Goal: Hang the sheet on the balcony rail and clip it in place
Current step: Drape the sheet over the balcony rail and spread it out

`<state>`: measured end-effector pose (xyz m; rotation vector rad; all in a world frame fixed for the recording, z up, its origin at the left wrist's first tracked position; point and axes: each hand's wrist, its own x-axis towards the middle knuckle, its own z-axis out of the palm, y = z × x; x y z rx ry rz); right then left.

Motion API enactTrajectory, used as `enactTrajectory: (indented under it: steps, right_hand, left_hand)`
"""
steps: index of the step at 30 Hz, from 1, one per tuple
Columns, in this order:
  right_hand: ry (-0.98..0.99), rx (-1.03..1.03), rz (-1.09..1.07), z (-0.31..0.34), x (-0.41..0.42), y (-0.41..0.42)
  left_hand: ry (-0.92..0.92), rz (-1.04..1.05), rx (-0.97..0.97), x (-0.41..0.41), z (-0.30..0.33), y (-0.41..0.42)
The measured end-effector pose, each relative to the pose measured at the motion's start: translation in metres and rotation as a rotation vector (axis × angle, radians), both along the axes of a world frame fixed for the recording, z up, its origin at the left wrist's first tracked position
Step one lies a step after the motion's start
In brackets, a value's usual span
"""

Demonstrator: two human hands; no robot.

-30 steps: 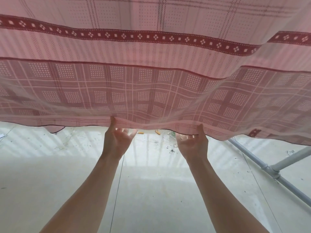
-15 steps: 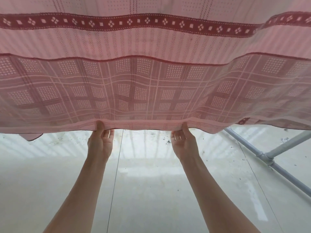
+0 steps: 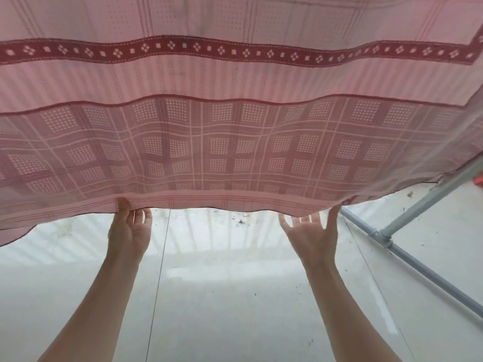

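We see the pink patterned sheet (image 3: 235,126) spread overhead above the pale floor (image 3: 235,296). Our left hand (image 3: 129,231) pinches its lower hem; our right hand (image 3: 313,233) is released, fingers straight under the hem's edge.

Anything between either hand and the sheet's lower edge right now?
Nothing visible. The left hand and right hand both reach the hem of the sheet directly, fingers passing behind it. The grey pipe frame sits off to the right.
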<state>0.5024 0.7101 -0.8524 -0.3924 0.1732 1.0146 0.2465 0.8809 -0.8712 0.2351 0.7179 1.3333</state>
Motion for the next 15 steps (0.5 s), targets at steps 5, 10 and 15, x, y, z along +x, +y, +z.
enactTrajectory:
  steps: [5,10,15]
  right_hand:
    - [-0.011,-0.077,-0.090,0.019,0.055,-0.021]
    - [-0.004,-0.256,-0.167,0.019,0.096,-0.032]
    - [0.020,-0.296,-0.238,0.015,0.131,-0.060]
  left_hand:
    - [-0.086,-0.133,-0.020,0.038,0.010,-0.028]
    - [0.042,-0.332,-0.032,0.102,0.022,-0.069]
    - [0.095,-0.193,-0.115,0.121,0.025,-0.059]
